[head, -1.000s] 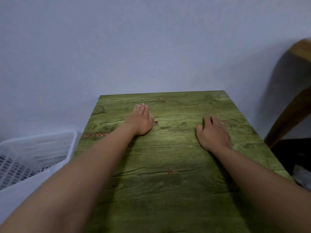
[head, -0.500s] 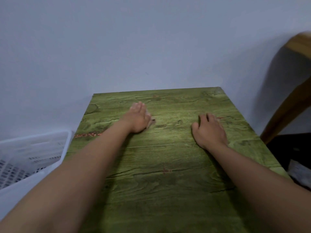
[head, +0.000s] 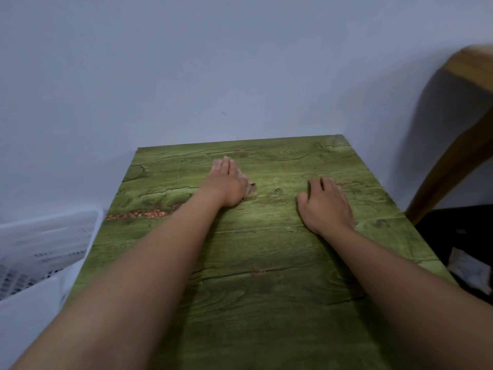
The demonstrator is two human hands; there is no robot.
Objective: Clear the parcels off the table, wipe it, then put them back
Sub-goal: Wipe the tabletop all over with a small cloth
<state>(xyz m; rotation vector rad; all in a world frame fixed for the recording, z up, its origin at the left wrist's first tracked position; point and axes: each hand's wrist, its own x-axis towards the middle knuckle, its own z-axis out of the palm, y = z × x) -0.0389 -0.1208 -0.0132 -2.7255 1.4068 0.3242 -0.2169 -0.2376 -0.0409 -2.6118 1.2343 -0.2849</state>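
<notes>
On the green wood-grain table (head: 266, 303), towards its far edge, both hands lie palm-down and apart from each other. The left hand (head: 226, 184) rests flat with straight fingers pointing at the far edge, left of the middle; a small pale scrap (head: 250, 188), perhaps a cloth or tissue, pokes out from under its thumb side, too little of it showing to tell what it is. The right hand (head: 326, 206) lies nearer the right edge, fingers loosely spread on the surface and holding nothing; its fingertips are blurred.

The far edge of the table meets the plain grey wall (head: 213, 76). The left edge runs just beside a white slotted basket (head: 40, 252), which is cut off by the frame on the left, its contents unreadable. Beyond the right edge stands a wooden piece of furniture (head: 458, 145), curved and cut off at the frame, with a dark area below it; there a pale flat packet (head: 469, 271), possibly a parcel, lies off the table near its right edge, blurred and partly cut off. The near edge of the table is out of view, covered by both forearms. The tabletop between the hands and in front of them shows only bare grain.
</notes>
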